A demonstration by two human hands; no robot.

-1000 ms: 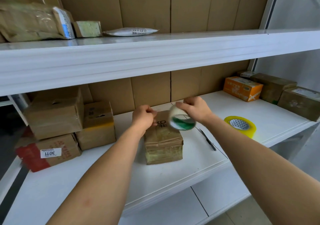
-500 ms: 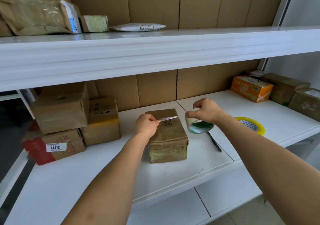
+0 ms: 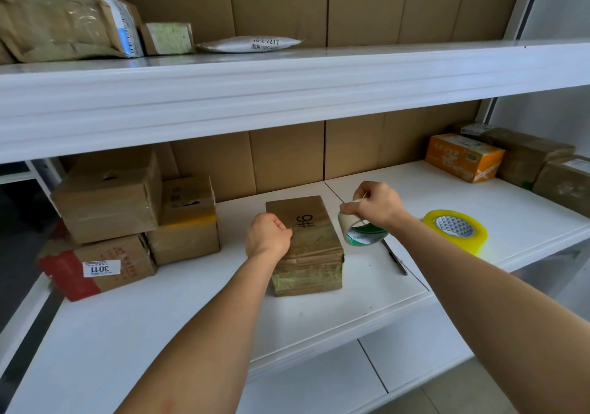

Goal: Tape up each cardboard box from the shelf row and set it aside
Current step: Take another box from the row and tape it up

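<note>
Brown corrugated cardboard lines the back of the white shelf (image 3: 191,318). At the far left a stack of cardboard boxes (image 3: 108,196) is seen: a crumpled box wrapped in glossy clear film sits on a box with a red side and a white label (image 3: 101,267), and just beside them a smaller box with a yellow tape band (image 3: 186,222) is stacked on another. On the upper shelf, paper-wrapped parcels (image 3: 64,24) and a flat silver mailer (image 3: 249,44) are laid.

The left hand (image 3: 267,236) is curled into a fist at the left edge of the small rectangular box (image 3: 306,247), apparently pinching a strip of clear tape drawn across the top marked "#6". This box lies flat on the shelf at the middle, its sides shiny with layered tape. The right hand (image 3: 375,204) is closed around a roll of tape (image 3: 359,228) with a green-printed core, held just above the shelf beside the box. A dark pen (image 3: 396,259) lies on the shelf beneath it. Further right a translucent yellow tape roll (image 3: 456,233) is set flat. An orange printed carton (image 3: 463,156) and brown taped boxes (image 3: 526,158) are grouped at the far right.
</note>
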